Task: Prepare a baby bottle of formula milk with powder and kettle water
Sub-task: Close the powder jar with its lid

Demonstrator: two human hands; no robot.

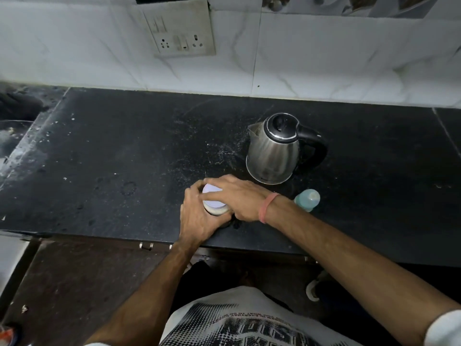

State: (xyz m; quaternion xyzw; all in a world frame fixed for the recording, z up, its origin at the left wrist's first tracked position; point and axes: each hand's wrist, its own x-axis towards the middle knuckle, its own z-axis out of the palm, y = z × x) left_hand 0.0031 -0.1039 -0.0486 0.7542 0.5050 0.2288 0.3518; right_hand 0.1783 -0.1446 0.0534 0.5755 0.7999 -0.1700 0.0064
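Powder could be spilled if the white lid is jerked free, since the powder jar is stood close to the tabletop edge, in front of the kettle. The jar body is wrapped by the left hand, fingers curled round it. The lid is gripped from above by the right hand, its grip closed around the rim. The baby bottle is seen lying just right of the jar, untouched.
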